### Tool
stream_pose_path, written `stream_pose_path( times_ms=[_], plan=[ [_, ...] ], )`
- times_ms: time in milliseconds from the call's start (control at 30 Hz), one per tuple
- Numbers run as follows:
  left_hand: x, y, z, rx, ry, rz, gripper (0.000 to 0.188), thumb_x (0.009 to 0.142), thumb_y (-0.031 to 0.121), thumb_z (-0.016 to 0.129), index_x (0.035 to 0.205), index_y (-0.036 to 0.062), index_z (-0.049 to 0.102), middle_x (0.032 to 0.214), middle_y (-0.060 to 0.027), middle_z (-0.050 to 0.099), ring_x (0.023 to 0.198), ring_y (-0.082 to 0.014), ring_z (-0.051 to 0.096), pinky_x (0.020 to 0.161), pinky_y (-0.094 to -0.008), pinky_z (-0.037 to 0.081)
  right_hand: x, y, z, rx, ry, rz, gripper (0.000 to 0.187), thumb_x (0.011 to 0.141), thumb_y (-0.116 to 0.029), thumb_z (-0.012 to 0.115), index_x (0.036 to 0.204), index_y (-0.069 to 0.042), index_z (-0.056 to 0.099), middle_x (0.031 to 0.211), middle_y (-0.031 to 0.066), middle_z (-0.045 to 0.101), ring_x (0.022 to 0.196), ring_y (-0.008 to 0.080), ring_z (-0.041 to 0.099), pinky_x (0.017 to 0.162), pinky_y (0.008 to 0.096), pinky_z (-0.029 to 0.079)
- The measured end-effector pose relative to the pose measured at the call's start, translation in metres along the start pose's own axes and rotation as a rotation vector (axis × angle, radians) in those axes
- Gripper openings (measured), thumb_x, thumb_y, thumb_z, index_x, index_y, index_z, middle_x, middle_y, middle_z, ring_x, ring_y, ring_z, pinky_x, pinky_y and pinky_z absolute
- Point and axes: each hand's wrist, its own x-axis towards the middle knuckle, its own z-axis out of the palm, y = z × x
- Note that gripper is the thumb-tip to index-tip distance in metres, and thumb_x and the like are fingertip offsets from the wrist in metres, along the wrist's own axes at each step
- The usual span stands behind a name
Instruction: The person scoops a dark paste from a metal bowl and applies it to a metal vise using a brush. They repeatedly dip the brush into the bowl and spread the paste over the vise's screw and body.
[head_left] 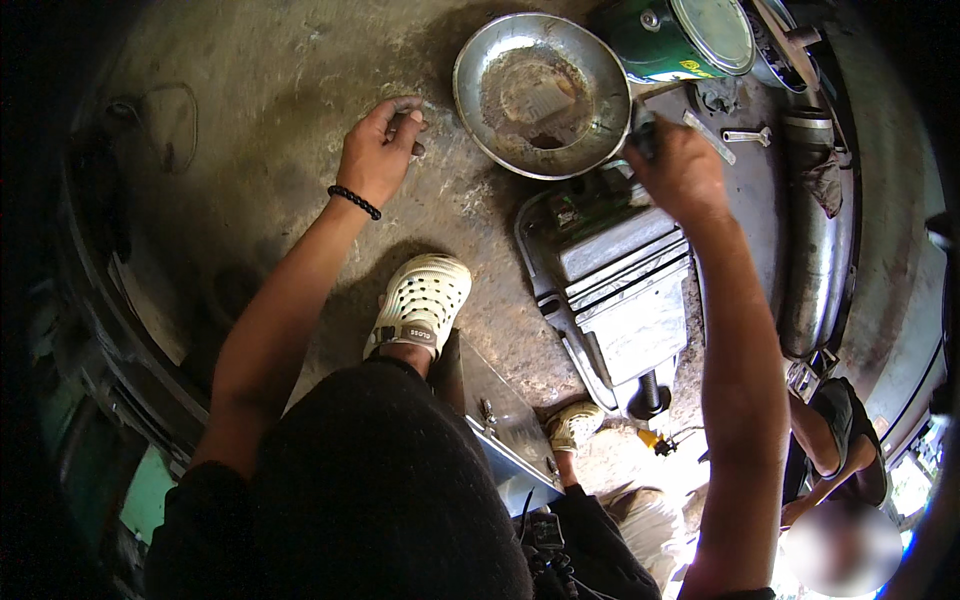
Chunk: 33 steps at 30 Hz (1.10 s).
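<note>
A blurred dark object (pixel 645 138) sat at the fingertips of the person's curled right hand (pixel 682 168), just beside the rim of a round metal pan (pixel 474 75). Left of the pan and apart from it, the left hand (pixel 386 145) hung with fingers bent; whether they pinched anything could not be told.

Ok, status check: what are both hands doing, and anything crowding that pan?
Left hand curled, apart from metal pan. Right hand by pan's right side, blurred dark item at it, grip unclear. Pan stained inside. Green bucket close beside it.
</note>
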Motion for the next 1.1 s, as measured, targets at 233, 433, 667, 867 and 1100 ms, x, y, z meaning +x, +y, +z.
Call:
stream_pose_path(
  times_ms=[233,433,667,867,1100],
  plan=[
    [-0.002,0.002,-0.001,0.122,0.013,0.033,0.025,0.099,0.020,0.059,0.120,0.0075,0.065,0.094,-0.0102,0.071,0.084,-0.0142,0.069,0.073,-0.0296,0.054,-0.037,-0.093,0.029,0.215,0.079,-0.247,0.047,0.087,-0.043,0.067,0.111,-0.003,0.059,0.087,0.0194,0.070,0.083,0.0379,0.068,0.075,0.0464,0.056],
    [-0.004,0.001,-0.006,0.016,-0.014,-0.018,0.029,0.100,0.021,0.059,0.122,0.0034,0.063,0.097,-0.0110,0.071,0.086,-0.0147,0.069,0.073,-0.0293,0.055,-0.032,-0.056,0.012,0.232,0.052,-0.025,0.040,0.087,-0.039,0.067,0.103,-0.002,0.062,0.088,0.0214,0.070,0.090,0.0408,0.067,0.080,0.0486,0.054],
    [0.002,0.013,0.000,-0.027,-0.009,-0.048,0.029,0.100,0.020,0.058,0.123,0.0026,0.062,0.095,-0.0106,0.070,0.083,-0.0135,0.068,0.071,-0.0291,0.056,0.005,0.010,-0.009,0.018,0.059,0.080,0.047,0.087,-0.043,0.066,0.113,-0.004,0.061,0.097,0.0238,0.069,0.094,0.0406,0.067,0.084,0.0490,0.053],
    [0.002,0.012,-0.001,-0.009,-0.016,-0.052,0.029,0.100,0.019,0.058,0.123,0.0008,0.061,0.097,-0.0099,0.069,0.085,-0.0130,0.067,0.072,-0.0290,0.056,-0.023,-0.062,0.018,0.150,-0.081,-0.085,0.046,0.091,-0.047,0.062,0.117,-0.009,0.059,0.094,0.0172,0.070,0.089,0.0339,0.069,0.079,0.0440,0.055],
    [0.001,0.013,-0.008,0.059,0.014,0.030,0.029,0.100,0.018,0.059,0.121,-0.0005,0.062,0.099,-0.0089,0.069,0.091,-0.0132,0.066,0.073,-0.0298,0.057,-0.015,-0.052,0.008,0.199,-0.165,0.017,0.043,0.089,-0.045,0.066,0.103,-0.005,0.066,0.097,0.0217,0.070,0.092,0.0372,0.068,0.084,0.0449,0.055]
  ],
)
